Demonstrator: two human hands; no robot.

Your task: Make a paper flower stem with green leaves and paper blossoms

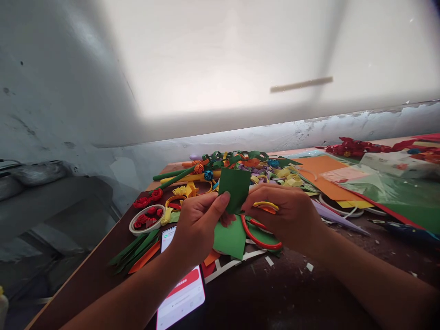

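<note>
Pinching a green paper piece (pixel 234 185) steady, the left hand (pixel 197 224) grips its edge. The right hand (pixel 287 217) holds red-handled scissors (pixel 261 236) against it above the worktop (pixel 343 275).

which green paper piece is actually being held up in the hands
The darker green piece, pinched upright by the left hand and right hand. The lighter green piece lies flat on the table below them.

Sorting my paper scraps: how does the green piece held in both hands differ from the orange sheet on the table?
The green piece is small, held up off the table by the left hand and right hand. The orange sheet is far larger, lies flat on the table, and is partly covered by other sheets. Both are plain coloured paper.
</note>
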